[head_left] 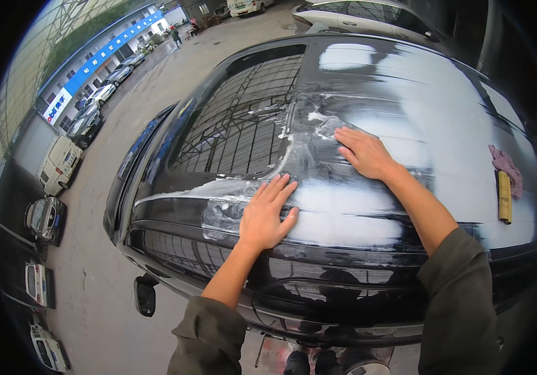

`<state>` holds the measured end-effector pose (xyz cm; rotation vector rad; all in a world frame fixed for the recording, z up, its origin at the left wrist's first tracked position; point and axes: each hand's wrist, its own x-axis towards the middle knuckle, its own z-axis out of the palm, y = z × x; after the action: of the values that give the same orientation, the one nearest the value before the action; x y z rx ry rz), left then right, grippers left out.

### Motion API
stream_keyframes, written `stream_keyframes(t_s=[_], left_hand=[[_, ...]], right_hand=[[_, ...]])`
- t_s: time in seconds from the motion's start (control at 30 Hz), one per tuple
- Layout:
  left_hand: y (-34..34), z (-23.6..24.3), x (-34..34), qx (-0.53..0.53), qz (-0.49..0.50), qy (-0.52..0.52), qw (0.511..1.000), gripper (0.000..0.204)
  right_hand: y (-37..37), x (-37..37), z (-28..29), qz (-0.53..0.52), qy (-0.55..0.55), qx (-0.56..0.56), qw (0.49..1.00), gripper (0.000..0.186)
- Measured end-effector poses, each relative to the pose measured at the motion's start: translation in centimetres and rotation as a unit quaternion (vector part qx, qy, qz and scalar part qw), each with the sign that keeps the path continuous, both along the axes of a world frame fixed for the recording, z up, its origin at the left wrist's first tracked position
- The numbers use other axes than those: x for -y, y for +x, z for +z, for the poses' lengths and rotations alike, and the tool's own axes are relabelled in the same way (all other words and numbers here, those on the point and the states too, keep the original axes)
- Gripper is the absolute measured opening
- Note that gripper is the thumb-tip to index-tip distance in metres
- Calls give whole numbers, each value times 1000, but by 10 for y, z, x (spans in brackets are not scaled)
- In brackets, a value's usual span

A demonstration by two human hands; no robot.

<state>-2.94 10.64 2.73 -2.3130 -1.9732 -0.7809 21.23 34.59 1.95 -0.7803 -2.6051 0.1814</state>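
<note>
A black car roof (318,150) fills the middle of the view, streaked and patched with whitish residue. My left hand (267,215) lies flat on its near side, fingers outstretched and thumb apart, beside the corner of the dark glass sunroof (237,119). Farther right, my right hand (365,153) rests palm down with its fingers together and stretched out. A thin dark edge shows beside its fingers; whether a sheet lies under the palm, I cannot tell. Wet white smears (325,124) sit just beyond its fingertips.
A purple cloth (509,169) and a yellow cylindrical object (504,197) lie on the roof at the right. The car's side mirror (145,296) juts out at the lower left. Other parked cars (85,125) line the yard, and a silver car (368,19) stands behind.
</note>
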Motion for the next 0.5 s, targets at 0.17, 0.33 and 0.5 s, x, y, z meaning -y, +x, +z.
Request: stream_keyframes(t_s=[0.17,0.33,0.5], left_hand=[[-8,-1,5,-13,9,-2,1000,54],[-4,-2,5,-6,9,0,1000,53],[4,-1,2,4,5,12,1000,53]], right_hand=[[94,3,27,-71,-9,18,997,38],[233,-9,25,-201,26,6,979,35],[213,-30,-8,-152,19,-91,984,34]])
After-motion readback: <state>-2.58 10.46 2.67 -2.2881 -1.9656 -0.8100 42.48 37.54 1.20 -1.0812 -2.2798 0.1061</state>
